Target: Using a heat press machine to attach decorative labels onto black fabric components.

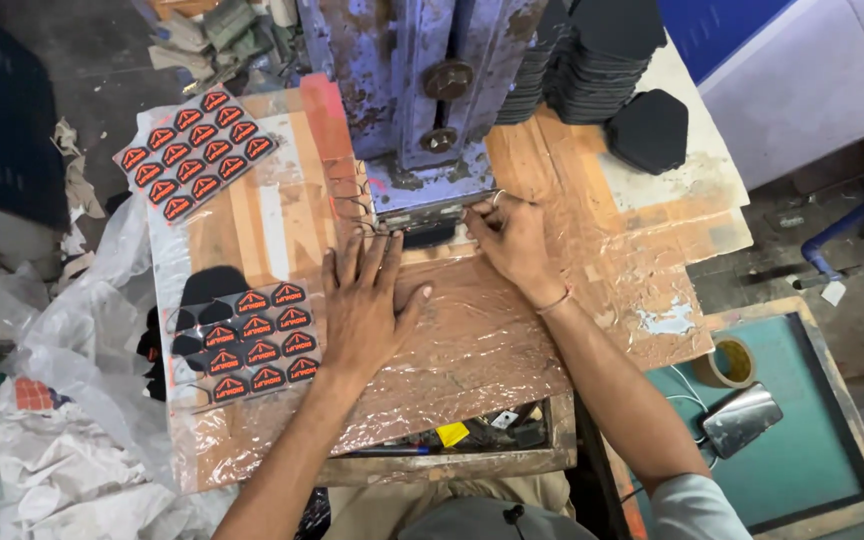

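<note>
Currently, the left hand [365, 305] lies flat, palm down, fingers spread, on the clear plastic film [472, 340] that covers the wooden tabletop [562, 165]. Its fingertips point toward the base of the blue press [422, 90]. The hand grips nothing; it presses on the film only.

The right hand [514, 240] rests just right of the press base, fingers curled against the edge of the metal plate [422, 208] beneath the press head. Whether the fingers pinch the film or the plate edge cannot be told. A thin band circles the right wrist.

A dark pad [430, 235] sits under the plate, between the two hands.

Left of the left hand, touching its thumb side, lies a sheet of black-and-orange labels [262, 342] in rows, over loose black cut pieces [207, 290]. A second label sheet [195, 152] lies at the far left corner of the tabletop, well apart from both hands.

Stacks of black foam pieces [602, 55] stand right of the press, with one single black piece [649, 130] beside them. A roll of tape [729, 362] and a metal pedal [742, 420] lie on a green tray [802, 450] at lower right.
</note>
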